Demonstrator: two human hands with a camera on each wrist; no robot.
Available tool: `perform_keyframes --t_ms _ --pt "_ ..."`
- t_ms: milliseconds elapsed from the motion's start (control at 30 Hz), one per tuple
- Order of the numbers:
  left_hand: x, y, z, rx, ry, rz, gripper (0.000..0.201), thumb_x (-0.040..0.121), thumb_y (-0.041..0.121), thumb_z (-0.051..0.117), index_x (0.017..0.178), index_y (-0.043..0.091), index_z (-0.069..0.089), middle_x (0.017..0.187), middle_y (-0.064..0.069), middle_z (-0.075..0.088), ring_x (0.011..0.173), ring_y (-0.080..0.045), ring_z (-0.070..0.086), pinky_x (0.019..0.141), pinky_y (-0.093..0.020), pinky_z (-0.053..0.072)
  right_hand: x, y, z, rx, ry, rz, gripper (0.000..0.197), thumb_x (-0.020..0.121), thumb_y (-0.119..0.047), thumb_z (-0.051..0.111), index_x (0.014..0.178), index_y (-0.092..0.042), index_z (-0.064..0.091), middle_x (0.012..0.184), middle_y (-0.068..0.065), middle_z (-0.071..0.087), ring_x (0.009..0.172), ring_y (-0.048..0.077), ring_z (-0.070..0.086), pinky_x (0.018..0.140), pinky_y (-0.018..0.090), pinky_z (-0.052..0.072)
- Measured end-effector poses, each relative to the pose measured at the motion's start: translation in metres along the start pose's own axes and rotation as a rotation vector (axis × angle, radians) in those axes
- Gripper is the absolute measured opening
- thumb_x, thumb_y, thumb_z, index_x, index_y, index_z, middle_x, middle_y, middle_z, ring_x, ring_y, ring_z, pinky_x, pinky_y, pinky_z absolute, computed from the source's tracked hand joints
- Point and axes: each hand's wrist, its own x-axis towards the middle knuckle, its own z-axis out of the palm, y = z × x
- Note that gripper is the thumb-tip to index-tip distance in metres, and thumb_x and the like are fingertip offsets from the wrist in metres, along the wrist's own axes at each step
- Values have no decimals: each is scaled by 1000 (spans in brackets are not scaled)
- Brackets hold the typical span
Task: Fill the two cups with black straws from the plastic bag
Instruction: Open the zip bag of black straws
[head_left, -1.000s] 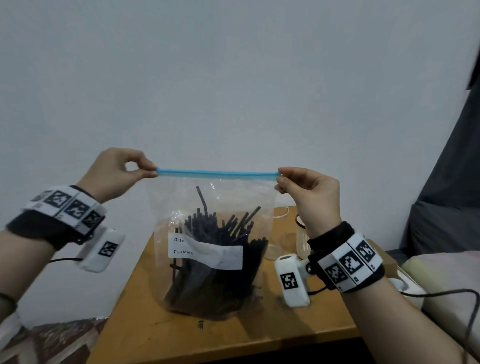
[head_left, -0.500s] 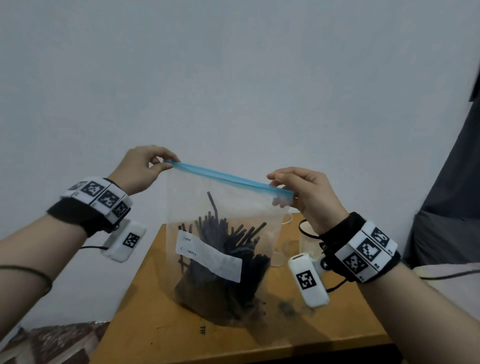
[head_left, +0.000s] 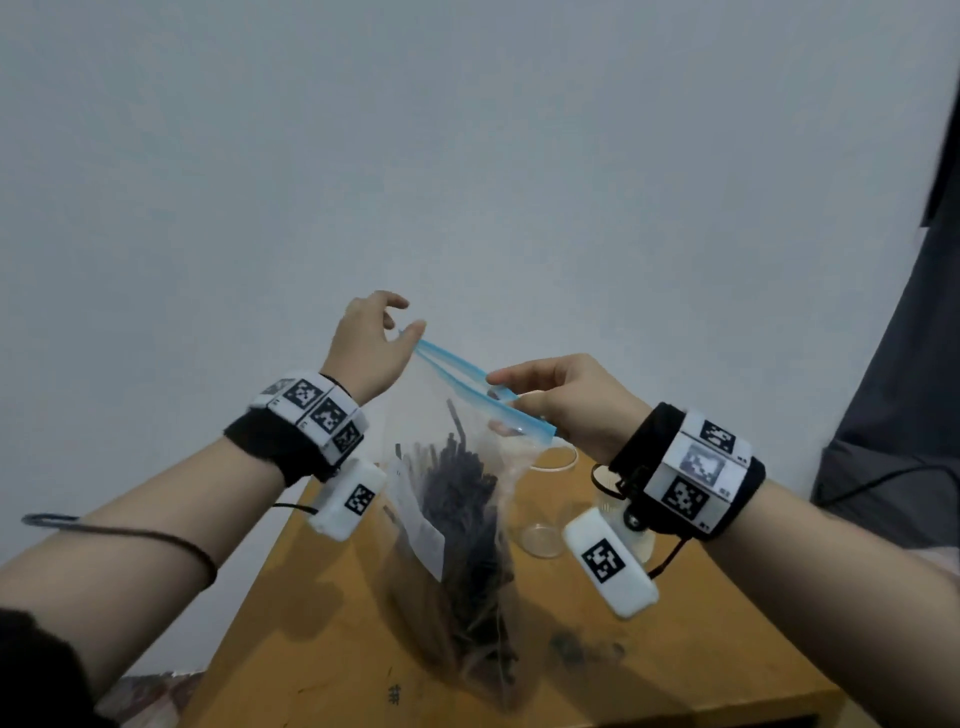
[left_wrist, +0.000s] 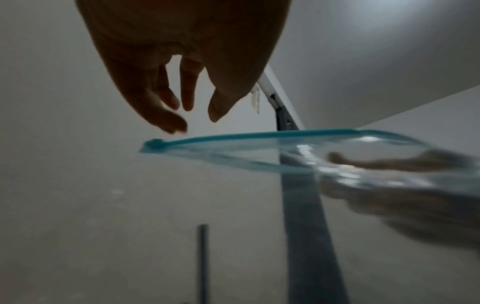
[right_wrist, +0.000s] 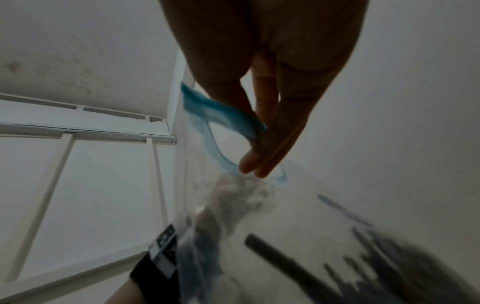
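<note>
Here, seen from the head camera, a clear plastic bag (head_left: 457, 519) with a blue zip strip (head_left: 483, 387) stands on a wooden counter (head_left: 675, 665), its top lifted by the hands. The bag holds a dense bundle of black straws (head_left: 462, 493) and carries a white label (head_left: 415, 514). The left hand (head_left: 371, 345) is at the far end of the zip strip, thumb at the strip and the other fingers loosely spread above it. The right hand (head_left: 566, 402) pinches the near end of the strip between thumb and forefinger. The strip's two sides stand slightly apart. Behind the bag, near the right wrist, stand two clear cups (head_left: 545, 499) on the counter; the farther one is mostly hidden by the wristband.

From the left wrist camera, the left hand (left_wrist: 182, 61) hangs with fingers (left_wrist: 168, 121) relaxed and parted, just above the corner of the blue zip strip (left_wrist: 233, 136); contact cannot be told.

From the right wrist camera, the right hand (right_wrist: 265, 67) clamps the blue zip strip (right_wrist: 223, 115) between its fingers (right_wrist: 272, 152), with blurred black straws (right_wrist: 363, 267) below.
</note>
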Motion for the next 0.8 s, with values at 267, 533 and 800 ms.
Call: perform_keyframes --t_ms 267,533,800 --pt "-44 56 -2 44 -430 -213 44 87 22 54 129 20 40 81 -7 62 47 -20 63 42 -21 42 0 18 15 121 119 -30 32 80 17 54 90 -8 72 104 16 67 78 24 70 76 34 59" --pt "-62 52 -13 -505 -471 -361 27 85 -15 60 106 2 62 85 -18 58 68 -29 68 58 -27 60 -1 12 3 36 -22 102 27 88 7 53 89 -11 73 102 12 69 80 20 67 66 30 58" --pt "-78 34 4 -1028 -97 -543 32 81 -21 58 104 0 63 106 -14 59 66 -21 72 64 -28 60 9 30 -5 713 180 243 49 85 23 25 100 -5 62 104 10 61 83 26 62 56 31 59"
